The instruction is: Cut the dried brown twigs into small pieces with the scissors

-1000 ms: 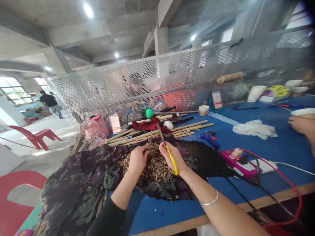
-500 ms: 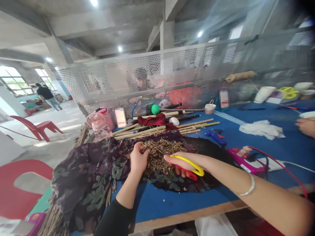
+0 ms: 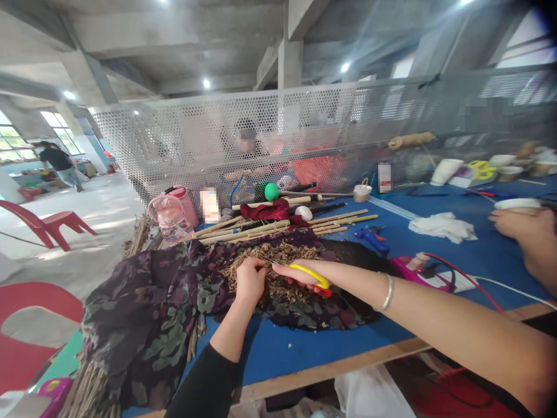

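Note:
My right hand (image 3: 301, 271) is closed on a pair of scissors (image 3: 321, 280) with yellow and red handles. Their thin blades point left, towards my left hand (image 3: 250, 280). That hand is closed too, its fingertips bent down at the blades; what they pinch is hidden. Both hands are over a heap of brown, dry, crumbly plant bits (image 3: 289, 293). The heap lies on a dark floral cloth (image 3: 161, 325), which spreads left across the table and hangs over its edge.
Bamboo sticks (image 3: 243, 232), dark red yarn (image 3: 267, 210) and a green ball (image 3: 272, 191) lie behind the heap. A blue glue gun (image 3: 372, 239), pink power strip (image 3: 422, 273) and white gloves (image 3: 444, 226) are to the right. Another person's hand (image 3: 517, 223) holds a white bowl (image 3: 517, 204).
The view has turned slightly right. My right hand and the scissors have come closer to my left hand. At the right, the other person's hand and bowl show more fully.

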`<state>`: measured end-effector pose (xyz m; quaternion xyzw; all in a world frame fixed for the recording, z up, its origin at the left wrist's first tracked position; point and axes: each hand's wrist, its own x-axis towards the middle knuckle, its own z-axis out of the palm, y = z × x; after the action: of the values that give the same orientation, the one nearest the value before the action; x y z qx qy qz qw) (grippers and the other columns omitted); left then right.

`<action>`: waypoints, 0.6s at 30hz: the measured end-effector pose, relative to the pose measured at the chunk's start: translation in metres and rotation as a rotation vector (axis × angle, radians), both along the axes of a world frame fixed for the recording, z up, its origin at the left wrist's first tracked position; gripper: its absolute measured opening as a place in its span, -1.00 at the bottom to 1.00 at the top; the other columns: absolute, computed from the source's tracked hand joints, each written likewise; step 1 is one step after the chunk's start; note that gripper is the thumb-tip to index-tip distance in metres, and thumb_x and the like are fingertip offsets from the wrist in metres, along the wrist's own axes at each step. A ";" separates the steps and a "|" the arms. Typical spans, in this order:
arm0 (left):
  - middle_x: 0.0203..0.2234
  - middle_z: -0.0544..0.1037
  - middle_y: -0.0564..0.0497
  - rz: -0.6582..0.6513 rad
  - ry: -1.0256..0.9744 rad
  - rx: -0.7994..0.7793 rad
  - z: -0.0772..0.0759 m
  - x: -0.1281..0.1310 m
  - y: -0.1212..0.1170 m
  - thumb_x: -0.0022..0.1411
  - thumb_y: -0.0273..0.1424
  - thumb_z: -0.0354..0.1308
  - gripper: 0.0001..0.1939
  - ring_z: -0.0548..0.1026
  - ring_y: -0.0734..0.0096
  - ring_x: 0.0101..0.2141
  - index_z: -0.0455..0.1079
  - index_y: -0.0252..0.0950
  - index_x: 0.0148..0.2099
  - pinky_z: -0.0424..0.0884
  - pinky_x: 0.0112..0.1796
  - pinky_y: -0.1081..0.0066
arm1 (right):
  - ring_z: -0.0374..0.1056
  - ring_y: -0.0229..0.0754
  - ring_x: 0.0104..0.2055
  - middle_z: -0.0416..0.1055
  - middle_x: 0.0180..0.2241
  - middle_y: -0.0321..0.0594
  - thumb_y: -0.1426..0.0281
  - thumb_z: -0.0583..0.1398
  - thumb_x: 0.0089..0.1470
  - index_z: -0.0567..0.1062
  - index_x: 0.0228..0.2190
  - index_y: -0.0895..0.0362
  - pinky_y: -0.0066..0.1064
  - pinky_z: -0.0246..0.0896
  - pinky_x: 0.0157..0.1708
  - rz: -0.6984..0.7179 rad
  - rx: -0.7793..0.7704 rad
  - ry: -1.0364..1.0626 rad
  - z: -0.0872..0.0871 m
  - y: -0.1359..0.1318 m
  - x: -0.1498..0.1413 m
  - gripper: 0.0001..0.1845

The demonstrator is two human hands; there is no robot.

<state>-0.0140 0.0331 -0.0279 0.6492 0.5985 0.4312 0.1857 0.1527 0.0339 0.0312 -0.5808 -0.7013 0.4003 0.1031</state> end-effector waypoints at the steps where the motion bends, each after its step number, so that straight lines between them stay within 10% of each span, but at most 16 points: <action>1: -0.41 0.53 0.01 0.023 0.001 -0.010 0.001 0.000 0.000 -0.02 -0.57 0.16 -0.88 0.46 0.42 -0.31 0.46 -0.32 -0.38 0.35 -0.19 0.38 | 0.01 -0.31 -0.84 0.02 -0.88 -0.38 -0.31 0.01 -0.26 0.34 -0.71 0.13 -0.42 0.01 -0.78 0.001 -0.017 -0.066 -0.002 0.000 -0.001 -0.28; 10: -0.35 0.57 0.01 0.065 0.094 -0.092 0.005 -0.002 -0.002 0.01 -0.51 0.19 -0.87 0.49 0.37 -0.30 0.50 -0.26 -0.32 0.34 -0.17 0.37 | 0.11 -0.31 -0.72 0.17 -0.79 -0.32 -0.20 -0.02 -0.08 0.33 -0.73 0.15 -0.46 0.02 -0.64 0.126 0.260 -0.119 -0.031 0.007 0.005 -0.31; 18: -0.42 0.58 -0.05 0.106 -0.131 -0.141 0.003 -0.007 0.004 0.05 -0.42 0.17 -0.83 0.50 0.39 -0.38 0.51 -0.34 -0.27 0.38 -0.25 0.40 | -0.06 -0.34 -0.87 -0.02 -0.89 -0.44 -0.23 -0.06 -0.10 0.31 -0.64 0.11 -0.49 -0.14 -0.84 0.027 -0.076 -0.014 -0.011 -0.005 0.018 -0.34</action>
<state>-0.0209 0.0368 -0.0248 0.5724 0.6473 0.4388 0.2464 0.1712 0.0292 0.0203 -0.5777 -0.6938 0.4240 0.0707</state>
